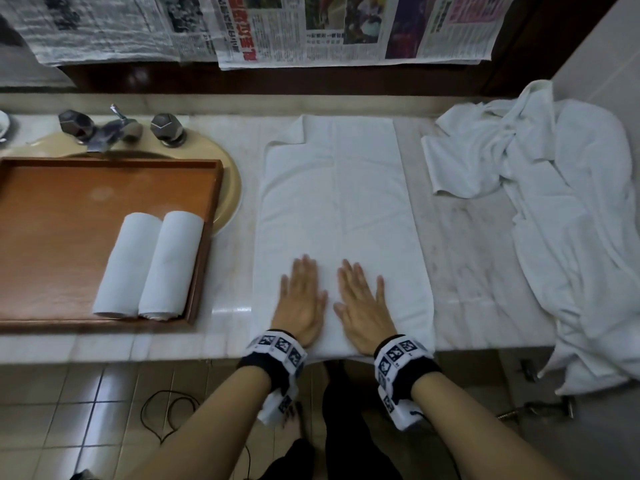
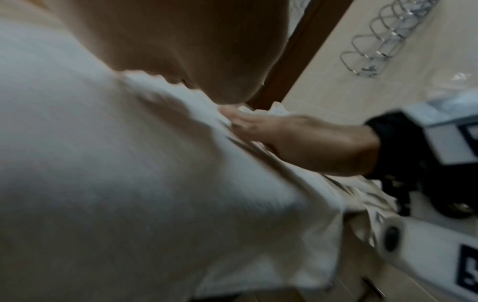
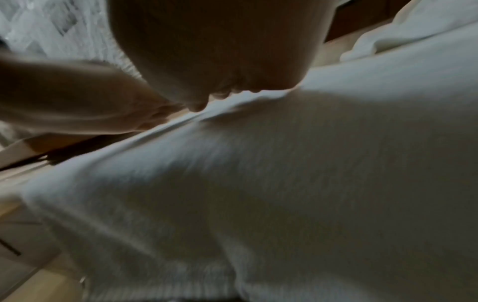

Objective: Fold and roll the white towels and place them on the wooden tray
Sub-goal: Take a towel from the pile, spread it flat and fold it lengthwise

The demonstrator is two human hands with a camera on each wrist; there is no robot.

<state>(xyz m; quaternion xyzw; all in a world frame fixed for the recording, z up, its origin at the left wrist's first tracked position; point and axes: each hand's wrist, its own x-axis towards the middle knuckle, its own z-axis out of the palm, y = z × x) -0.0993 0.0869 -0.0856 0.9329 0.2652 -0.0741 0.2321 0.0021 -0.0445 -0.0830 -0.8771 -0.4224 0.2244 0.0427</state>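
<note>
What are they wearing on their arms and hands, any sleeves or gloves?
No gloves or sleeves: left hand and right hand are bare. Each wrist has a black band with white blocks printed with black square marker patterns.

Two rolled towels (image 1: 133, 263) (image 1: 171, 265) on one tray (image 1: 52, 209); one flat towel (image 1: 339, 202); one loose towel heap (image 1: 554, 202); two hands (image 1: 303, 299) (image 1: 363, 306); two tap knobs (image 1: 74, 123) (image 1: 166, 128).
</note>
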